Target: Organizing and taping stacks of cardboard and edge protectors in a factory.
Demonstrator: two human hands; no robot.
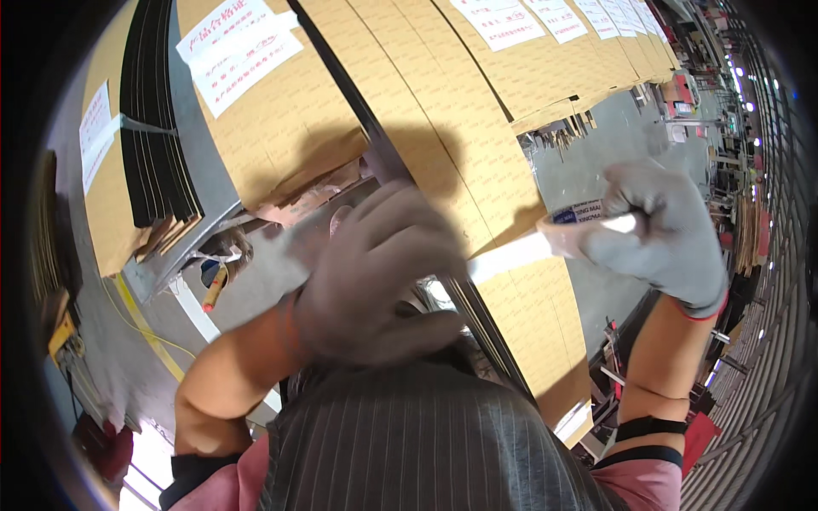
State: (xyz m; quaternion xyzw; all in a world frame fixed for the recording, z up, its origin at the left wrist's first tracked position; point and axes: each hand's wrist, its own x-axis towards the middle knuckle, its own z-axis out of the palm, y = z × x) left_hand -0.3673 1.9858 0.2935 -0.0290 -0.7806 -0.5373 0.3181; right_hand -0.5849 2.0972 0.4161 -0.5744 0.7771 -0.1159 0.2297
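My right hand (660,230), in a pale grey work glove, is closed around a roll of tape (562,228). From the roll a whitish strip of tape (511,258) stretches left to the dark edge of a long, narrow stack of panels (477,315). My left hand (383,272), also gloved and blurred by motion, hovers over that edge beside the strip's end. Its thumb stands apart from the curved fingers, and I see nothing held in it. Tan printed paper (443,128) covers the panels' top.
White printed sheets (239,55) lie on the wrapped panels. Black strips (153,128) are stacked at the far left, bound with clear tape. Below them, a tool with a yellow-orange handle (215,289) hangs near the bench edge. Shelving and stacked boards (750,234) line the right side.
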